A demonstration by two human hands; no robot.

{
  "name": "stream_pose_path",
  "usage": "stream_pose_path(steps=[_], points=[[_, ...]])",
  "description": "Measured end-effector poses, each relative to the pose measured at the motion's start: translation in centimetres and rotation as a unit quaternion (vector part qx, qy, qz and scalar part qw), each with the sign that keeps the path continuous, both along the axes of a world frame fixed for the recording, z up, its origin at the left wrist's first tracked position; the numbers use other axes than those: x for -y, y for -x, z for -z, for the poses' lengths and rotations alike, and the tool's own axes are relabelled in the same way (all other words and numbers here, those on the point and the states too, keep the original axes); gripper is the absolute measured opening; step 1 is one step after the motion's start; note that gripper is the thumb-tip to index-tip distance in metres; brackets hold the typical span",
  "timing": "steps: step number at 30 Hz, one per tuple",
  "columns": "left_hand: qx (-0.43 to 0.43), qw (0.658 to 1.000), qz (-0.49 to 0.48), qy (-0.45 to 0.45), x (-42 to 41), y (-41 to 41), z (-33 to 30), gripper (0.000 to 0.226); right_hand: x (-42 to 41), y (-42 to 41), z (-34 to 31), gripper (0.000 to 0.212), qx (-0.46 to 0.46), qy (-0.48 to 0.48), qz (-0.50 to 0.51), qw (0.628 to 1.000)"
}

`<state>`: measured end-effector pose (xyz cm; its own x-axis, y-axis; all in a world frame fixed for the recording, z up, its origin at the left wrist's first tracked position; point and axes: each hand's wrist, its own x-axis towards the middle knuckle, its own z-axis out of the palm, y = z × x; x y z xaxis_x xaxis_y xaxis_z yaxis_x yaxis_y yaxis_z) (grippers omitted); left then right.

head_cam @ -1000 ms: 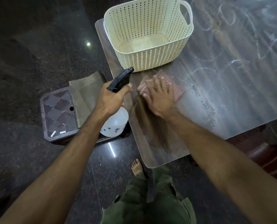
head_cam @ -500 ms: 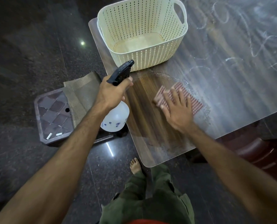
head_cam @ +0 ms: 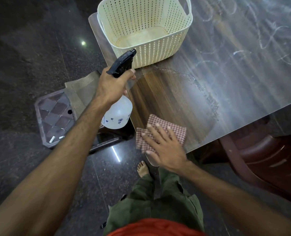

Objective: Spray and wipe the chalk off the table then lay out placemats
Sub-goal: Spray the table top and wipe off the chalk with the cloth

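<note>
Wood grain shows dark and clean in one rounded patch on the table (head_cam: 167,99), with a ragged rim of wet chalk residue (head_cam: 211,101) curving round its far side; beyond it the top is hazy grey and scrawled with white chalk marks (head_cam: 267,36). The right hand (head_cam: 163,145) lies flat, fingers spread, pressing one red-and-white checked cloth (head_cam: 175,130) onto the table's near corner, part of the cloth hanging off the edge. The left hand (head_cam: 112,86) is clenched round the neck of one spray bottle (head_cam: 118,113), a translucent white rounded body printed with small blue flowers and a black plastic trigger head, held in the air just beside the table's left edge. One cream plastic basket (head_cam: 158,48), perforated in rows, with rounded corners and a cut-out handle, stands on the far left corner. On a low stool (head_cam: 53,116) with a diamond-patterned top lie beige woven placemats (head_cam: 80,89), their number unclear, and two short white chalk sticks (head_cam: 56,138). The floor is polished dark speckled stone (head_cam: 30,48); one dark red plastic chair (head_cam: 269,159) sits under the table's near side
</note>
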<state>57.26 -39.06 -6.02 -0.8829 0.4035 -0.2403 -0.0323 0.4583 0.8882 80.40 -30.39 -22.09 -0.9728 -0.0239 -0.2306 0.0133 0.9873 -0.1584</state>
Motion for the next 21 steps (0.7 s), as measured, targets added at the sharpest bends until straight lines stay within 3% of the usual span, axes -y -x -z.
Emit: stream_pose_path(steps=[3, 7, 9, 13, 16, 21], points=[[0.005, 1.000, 0.006, -0.004, -0.1, -0.6, 0.2, 0.019, -4.7, 0.2, 0.2, 0.064, 0.025, -0.039, 0.076, 0.996], [0.013, 1.000, 0.019, -0.005, -0.7, -1.6, 0.4, 0.026, -6.4, 3.9, -0.1, 0.065, 0.007, -0.022, 0.231, 0.973], [0.015, 1.000, 0.026, 0.000, -1.3, -2.0, 0.3, 0.027, -3.9, 5.1, -0.3, 0.066, 0.003, -0.007, 0.227, 0.974], [0.031, 0.999, 0.043, -0.010, -2.9, -2.6, 0.1, 0.022, 1.4, 2.1, -0.4, 0.064, -0.013, 0.024, 0.116, 0.993], [0.032, 0.998, 0.059, 0.001, -4.2, -3.0, 0.1, 0.028, 0.4, -1.7, -0.2, 0.063, -0.001, 0.022, 0.090, 0.996], [0.044, 0.995, 0.091, 0.015, -6.7, -3.7, 0.4, 0.031, -10.7, -2.7, -0.1, 0.063, 0.021, -0.031, 0.277, 0.960]])
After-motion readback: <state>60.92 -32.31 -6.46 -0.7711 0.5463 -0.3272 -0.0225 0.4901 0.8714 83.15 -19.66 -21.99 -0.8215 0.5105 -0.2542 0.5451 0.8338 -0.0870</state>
